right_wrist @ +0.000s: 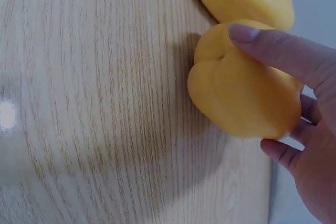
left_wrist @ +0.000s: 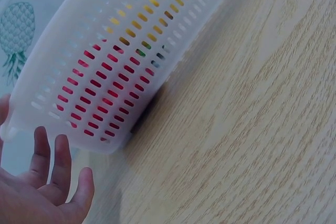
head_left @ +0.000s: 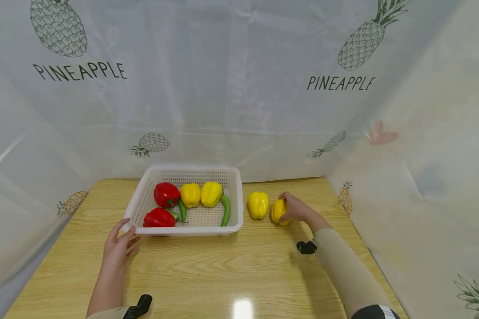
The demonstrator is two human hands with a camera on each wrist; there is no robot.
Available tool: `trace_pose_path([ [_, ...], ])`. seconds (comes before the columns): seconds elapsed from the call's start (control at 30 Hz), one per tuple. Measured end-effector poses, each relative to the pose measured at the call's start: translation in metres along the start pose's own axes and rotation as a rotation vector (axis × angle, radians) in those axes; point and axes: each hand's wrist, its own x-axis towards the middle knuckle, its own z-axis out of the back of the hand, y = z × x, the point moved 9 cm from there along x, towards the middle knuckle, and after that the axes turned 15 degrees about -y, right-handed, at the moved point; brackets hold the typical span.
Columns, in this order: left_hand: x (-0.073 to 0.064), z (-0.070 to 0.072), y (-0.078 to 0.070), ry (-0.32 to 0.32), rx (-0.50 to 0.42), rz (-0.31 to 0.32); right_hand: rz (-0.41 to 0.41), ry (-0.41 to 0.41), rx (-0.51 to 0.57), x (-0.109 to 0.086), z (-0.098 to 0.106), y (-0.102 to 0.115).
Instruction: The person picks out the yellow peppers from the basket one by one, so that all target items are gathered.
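My right hand point(head_left: 297, 209) grips a yellow bell pepper point(head_left: 277, 212) at the right of the table. In the right wrist view the thumb lies across this bell pepper point(right_wrist: 247, 85), with fingers around its far side. Just left of it stands another yellow bell pepper point(head_left: 258, 205). My left hand point(head_left: 119, 242) holds the near left corner of a white plastic basket point(head_left: 239, 212) by its rim; its other fingers spread loosely beside the wall. Inside the basket are red bell peppers point(head_left: 166, 194), yellow bell peppers point(head_left: 211, 194) and green chili peppers point(head_left: 225, 210).
The wooden table point(head_left: 223, 270) carries everything. A pale curtain point(head_left: 215, 110) printed with pineapples hangs behind it and along its sides. The basket stands near the table's back edge, left of the loose bell peppers.
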Motion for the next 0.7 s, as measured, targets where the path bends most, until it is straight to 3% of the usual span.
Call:
trace_pose_path([
  [0.7, -0.0002, -0.0003, 0.0012, -0.007, 0.004, 0.001, 0.033, -0.057, 0.005, 0.0028, -0.0005, -0.0056],
])
